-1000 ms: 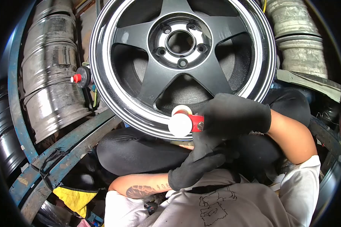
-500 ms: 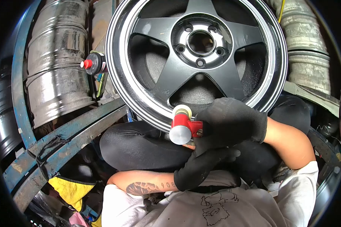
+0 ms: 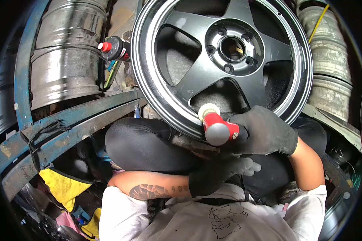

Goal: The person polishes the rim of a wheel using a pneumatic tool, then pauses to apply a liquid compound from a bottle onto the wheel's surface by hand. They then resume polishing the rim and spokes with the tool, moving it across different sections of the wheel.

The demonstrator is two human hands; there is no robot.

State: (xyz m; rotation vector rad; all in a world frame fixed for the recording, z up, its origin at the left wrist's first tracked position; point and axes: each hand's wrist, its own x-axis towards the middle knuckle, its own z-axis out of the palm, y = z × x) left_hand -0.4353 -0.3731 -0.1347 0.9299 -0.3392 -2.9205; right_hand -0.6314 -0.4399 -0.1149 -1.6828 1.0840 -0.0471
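My right hand [image 3: 265, 130], in a black glove, is closed around a small red angle polisher [image 3: 219, 126] with a silver cap. The tool's pale round pad [image 3: 209, 110] rests against the lower left lip of a dark five-spoke wheel rim [image 3: 189, 82]. The rim has a shiny stepped outer edge and stands against my crossed legs. Just below my right hand is my left hand [image 3: 219, 172], also in a black glove. Its fingers point right, stretched out and slightly bent; the thumb side is hidden beneath the right hand.
Stacked bare metal rims stand at the left [image 3: 68, 60] and right [image 3: 326, 60]. A dark bottle with a red cap [image 3: 116, 48] is left of the wheel. A blue metal frame [image 3: 68, 116] crosses the left side, with a yellow cloth [image 3: 64, 188] below it.
The view has shifted, so the wheel sits farther right in the picture. The polisher has tilted, showing more of its pad's face, still at the lower left lip. The left hand's fingertips show more.
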